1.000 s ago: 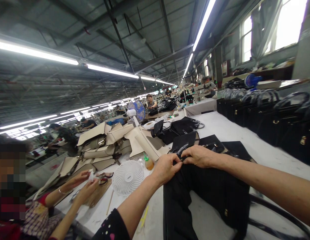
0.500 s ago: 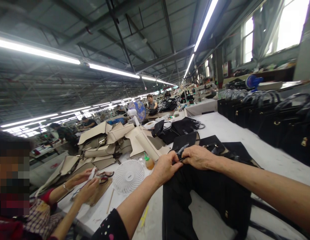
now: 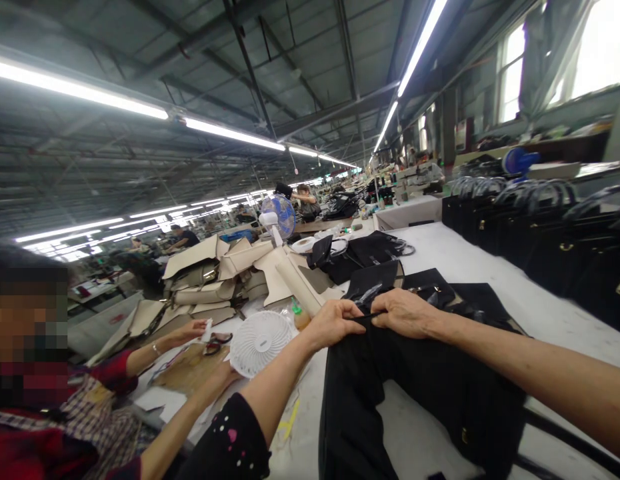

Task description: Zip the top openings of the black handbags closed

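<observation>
A black handbag hangs and lies over the front of the white table, its upper edge raised between my hands. My left hand pinches that edge between thumb and fingers. Just to its right, my right hand grips the same edge, a small gap apart from the left. The fingertips of the right hand are partly hidden by the fabric. Behind my hands lie more black bag pieces, some with clear plastic wrap on them.
A white fan and a glue bottle stand left of my hands. Beige bag panels are heaped behind. Finished black handbags line the right side. At the left a co-worker's hand is near the fan; scissors lie there.
My hands have moved slightly apart along the bag's edge, still holding it. The co-worker's hands have separated, one reaching toward the fan. The view has shifted a little.
</observation>
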A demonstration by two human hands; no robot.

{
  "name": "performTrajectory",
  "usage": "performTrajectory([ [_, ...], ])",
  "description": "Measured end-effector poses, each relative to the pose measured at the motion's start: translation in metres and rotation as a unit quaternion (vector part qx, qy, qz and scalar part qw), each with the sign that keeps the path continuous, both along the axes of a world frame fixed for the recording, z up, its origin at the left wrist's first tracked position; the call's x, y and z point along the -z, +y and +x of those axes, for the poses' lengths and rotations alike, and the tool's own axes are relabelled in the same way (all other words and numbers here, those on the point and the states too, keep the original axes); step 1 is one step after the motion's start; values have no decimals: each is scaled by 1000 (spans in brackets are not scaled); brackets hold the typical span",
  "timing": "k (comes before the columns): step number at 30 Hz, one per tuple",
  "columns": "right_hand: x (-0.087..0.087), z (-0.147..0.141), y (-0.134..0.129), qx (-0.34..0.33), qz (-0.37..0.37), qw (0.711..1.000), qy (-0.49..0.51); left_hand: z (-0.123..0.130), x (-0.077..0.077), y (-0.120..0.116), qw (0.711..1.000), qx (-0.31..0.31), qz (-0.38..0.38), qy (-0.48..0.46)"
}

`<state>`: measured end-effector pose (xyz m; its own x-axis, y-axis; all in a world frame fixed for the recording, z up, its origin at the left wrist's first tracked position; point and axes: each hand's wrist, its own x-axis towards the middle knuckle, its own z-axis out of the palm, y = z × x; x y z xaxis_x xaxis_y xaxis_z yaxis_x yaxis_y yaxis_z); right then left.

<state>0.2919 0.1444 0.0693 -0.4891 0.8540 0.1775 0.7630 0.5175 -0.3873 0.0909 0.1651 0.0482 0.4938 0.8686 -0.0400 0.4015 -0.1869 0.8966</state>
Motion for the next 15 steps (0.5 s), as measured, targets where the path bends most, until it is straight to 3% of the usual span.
performTrajectory([
  [5, 3, 3, 4, 9, 29, 999, -35, 10, -8, -9, 991, -32, 103, 75],
  [10, 4, 0, 1, 15, 93, 990, -108, 13, -12, -16, 948, -28, 261, 182],
  [15, 5, 0, -8, 9, 122, 984, -132, 18, -15, -22, 906, -14, 341, 251],
])
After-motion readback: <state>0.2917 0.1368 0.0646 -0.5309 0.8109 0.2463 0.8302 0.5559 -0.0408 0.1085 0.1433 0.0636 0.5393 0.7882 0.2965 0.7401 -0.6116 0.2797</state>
